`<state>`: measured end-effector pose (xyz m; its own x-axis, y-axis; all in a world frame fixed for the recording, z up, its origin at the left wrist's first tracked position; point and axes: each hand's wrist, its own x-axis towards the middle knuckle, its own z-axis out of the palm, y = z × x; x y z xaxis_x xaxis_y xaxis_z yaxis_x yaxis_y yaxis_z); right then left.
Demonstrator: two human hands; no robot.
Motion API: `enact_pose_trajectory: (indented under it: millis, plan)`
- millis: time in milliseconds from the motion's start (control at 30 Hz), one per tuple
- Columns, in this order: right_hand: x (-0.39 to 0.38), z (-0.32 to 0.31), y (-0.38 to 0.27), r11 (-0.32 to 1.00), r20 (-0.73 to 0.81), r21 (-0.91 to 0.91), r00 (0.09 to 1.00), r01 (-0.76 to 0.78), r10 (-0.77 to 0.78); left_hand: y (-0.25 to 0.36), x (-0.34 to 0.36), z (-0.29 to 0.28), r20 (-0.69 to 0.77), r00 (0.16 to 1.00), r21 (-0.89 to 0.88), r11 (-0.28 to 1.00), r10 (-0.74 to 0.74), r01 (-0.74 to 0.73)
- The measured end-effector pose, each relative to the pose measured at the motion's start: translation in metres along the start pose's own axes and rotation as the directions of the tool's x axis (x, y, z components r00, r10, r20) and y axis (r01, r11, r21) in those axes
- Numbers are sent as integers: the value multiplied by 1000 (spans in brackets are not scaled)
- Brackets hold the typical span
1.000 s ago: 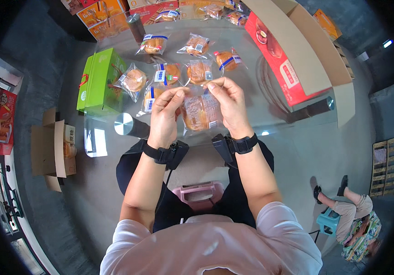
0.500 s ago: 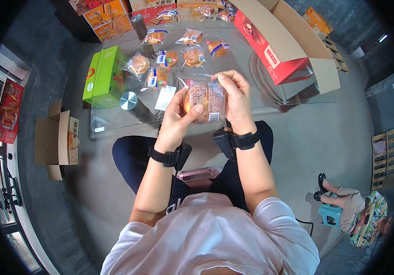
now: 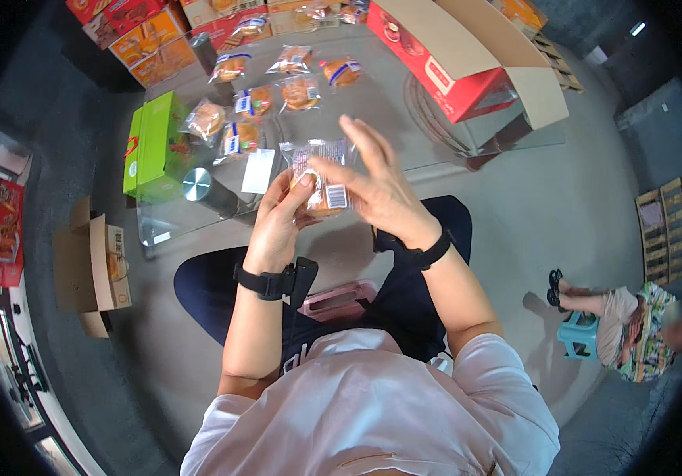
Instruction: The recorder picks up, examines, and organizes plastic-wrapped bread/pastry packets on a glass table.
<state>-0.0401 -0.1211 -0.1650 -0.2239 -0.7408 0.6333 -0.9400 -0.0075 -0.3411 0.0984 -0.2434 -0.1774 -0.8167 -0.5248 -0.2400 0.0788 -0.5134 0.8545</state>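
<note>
Above my lap, just off the table's near edge, my left hand (image 3: 279, 210) pinches a clear plastic packet (image 3: 326, 196) with a round bun inside, its thumb on the front. Printed text and a barcode cover the film. My right hand (image 3: 388, 190) has its fingers spread beside the packet; one finger reaches across the packet's upper part, and I cannot tell whether it touches. On the glass table (image 3: 372, 151) beyond lie several similar wrapped buns (image 3: 299, 94), some with blue-and-white labels. A white card (image 3: 258, 170) lies left of my hands.
A green box (image 3: 154, 147) stands at the table's left, near a round metal-topped leg (image 3: 198, 184). An open red carton (image 3: 460, 71) takes up the right. More cartons (image 3: 146, 47) stack behind. A person (image 3: 634, 325) sits on a blue stool (image 3: 579, 333) at the lower right.
My right hand has let go of the packet's upper right edge and its fingers have spread. The left hand keeps hold of the packet. The whole view has shifted and turned slightly.
</note>
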Motion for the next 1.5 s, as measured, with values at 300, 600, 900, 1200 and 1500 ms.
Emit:
enact_pose_trajectory:
  millis: [300,600,900,1200,1500]
  plan:
    - [-1,-12,16,886,-35,417,970,-204,240,16,1,-3,96,994,58,997,48,-54]
    - [-12,-8,9,173,377,857,818,-486,435,17,4,14,211,868,495,717,449,-491]
    - [-22,-9,7,312,339,815,838,-489,428,12,6,31,215,927,212,912,308,-352]
    - [-2,-16,-2,336,97,893,858,-298,504,4,5,30,106,873,161,858,476,-487]
    - [7,-1,-4,471,50,800,823,-372,566,-2,1,27,37,878,160,864,478,-477]
